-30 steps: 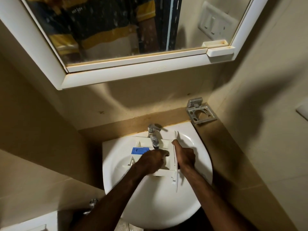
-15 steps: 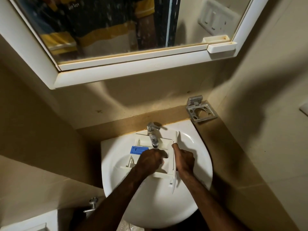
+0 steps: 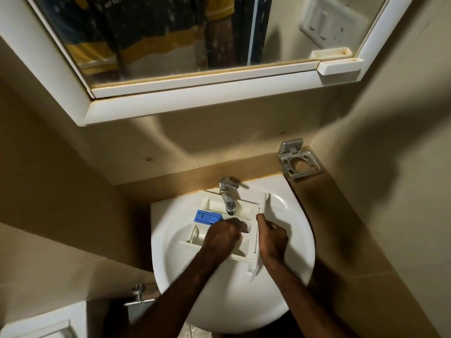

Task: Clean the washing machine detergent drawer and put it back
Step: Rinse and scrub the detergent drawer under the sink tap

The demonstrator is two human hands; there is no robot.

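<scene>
Under the tap [image 3: 227,198], the detergent drawer [image 3: 244,212] lies across the washbasin [image 3: 288,240]. Our right hand [image 3: 272,237] grips its front panel; our left hand [image 3: 223,236], fingers curled, rubs inside a compartment. We advise steadying the panel while scrubbing each corner

One drawer [image 3: 229,228], two hands [image 3: 223,236] [image 3: 273,240], one sink [image 3: 288,284], one tap [image 3: 228,195], one mirror [image 3: 170,40].

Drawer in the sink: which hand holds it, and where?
Right hand grips the drawer at its front panel; left hand rests curled inside a compartment, grip unclear.
</scene>
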